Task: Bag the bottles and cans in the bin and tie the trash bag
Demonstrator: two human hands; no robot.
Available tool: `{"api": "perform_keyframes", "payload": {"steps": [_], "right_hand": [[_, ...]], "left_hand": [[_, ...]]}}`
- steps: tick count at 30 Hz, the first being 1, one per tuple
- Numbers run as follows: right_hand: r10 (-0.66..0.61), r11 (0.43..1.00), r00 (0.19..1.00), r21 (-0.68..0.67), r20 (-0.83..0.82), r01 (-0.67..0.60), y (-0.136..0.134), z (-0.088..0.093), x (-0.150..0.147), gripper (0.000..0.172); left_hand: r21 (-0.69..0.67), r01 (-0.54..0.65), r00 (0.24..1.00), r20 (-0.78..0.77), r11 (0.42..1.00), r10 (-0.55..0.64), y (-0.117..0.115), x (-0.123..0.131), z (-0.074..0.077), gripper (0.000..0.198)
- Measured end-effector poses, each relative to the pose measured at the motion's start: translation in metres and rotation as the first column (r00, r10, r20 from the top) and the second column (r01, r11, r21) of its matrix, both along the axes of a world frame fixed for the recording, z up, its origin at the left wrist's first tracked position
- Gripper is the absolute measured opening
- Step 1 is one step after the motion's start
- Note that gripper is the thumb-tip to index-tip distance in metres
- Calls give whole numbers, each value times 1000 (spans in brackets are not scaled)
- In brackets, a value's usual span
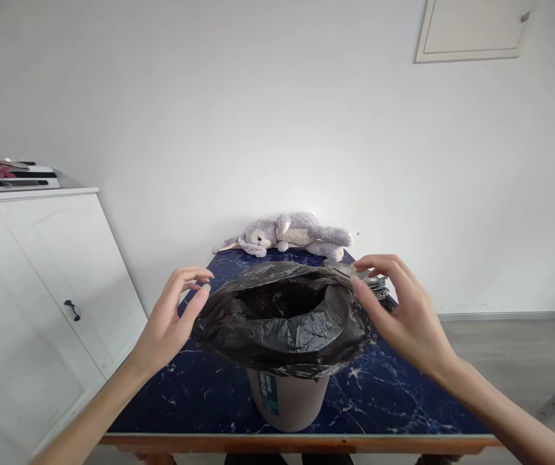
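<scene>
A black plastic bag (289,336) lines a light brown bin (291,400) with a green label, its edge folded out over the rim and its mouth open. My left hand (173,316) is beside the bag's left edge, thumb and fingers apart, with nothing between them. On the other side, my right hand (406,313) has its thumb and forefinger spread near the bag's upper right edge. Nothing shows clearly in its grip. The bin stands upright on a dark blue marbled table (199,394).
A grey plush rabbit (296,234) lies at the table's far end by the wall. Behind the bag at the right is a partly hidden bundle (378,285). A white cabinet (44,284) stands at the left. The table's wooden front edge (296,444) is nearest.
</scene>
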State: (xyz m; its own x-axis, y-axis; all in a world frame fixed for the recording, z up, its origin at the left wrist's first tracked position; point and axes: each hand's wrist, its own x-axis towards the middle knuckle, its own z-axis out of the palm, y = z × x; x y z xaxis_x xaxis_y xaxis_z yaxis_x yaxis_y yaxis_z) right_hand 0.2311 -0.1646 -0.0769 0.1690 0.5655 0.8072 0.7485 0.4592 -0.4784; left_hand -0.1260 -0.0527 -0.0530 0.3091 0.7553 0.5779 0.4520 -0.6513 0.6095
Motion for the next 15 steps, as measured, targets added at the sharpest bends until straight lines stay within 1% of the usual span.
{"api": "perform_keyframes", "payload": {"steps": [1,2,4,5,6,7,10,13,15], "right_hand": [[56,995,983,70,177,-70,-12,5,-9,23],[112,986,932,81,345,-148,-24,10,-18,26],[185,969,797,30,575,-246,-41,15,-34,29],[193,967,744,6,640,-256,-47,15,-40,27],[183,968,713,0,677,-249,-50,15,-45,24],[168,972,702,5,692,-237,-52,14,-48,21],[132,978,735,32,665,-205,-49,10,-51,16],[87,980,754,80,651,-183,-45,8,-50,12],[35,982,748,115,663,-147,-45,6,-50,16]], "left_hand": [[-49,-9,1000,9,999,9,3,5,5,40],[-104,3,1000,8,995,-2,7,10,10,45],[-207,49,998,-22,977,-55,14,19,17,55],[-243,63,996,-42,968,-76,18,23,19,60],[-272,67,994,-65,960,-88,21,26,20,64],[-294,67,992,-84,953,-96,24,29,21,68],[-348,104,983,-109,932,-151,31,35,23,71],[-361,168,974,-81,917,-210,35,41,24,62],[-325,175,980,-35,930,-197,37,45,24,55]]}}
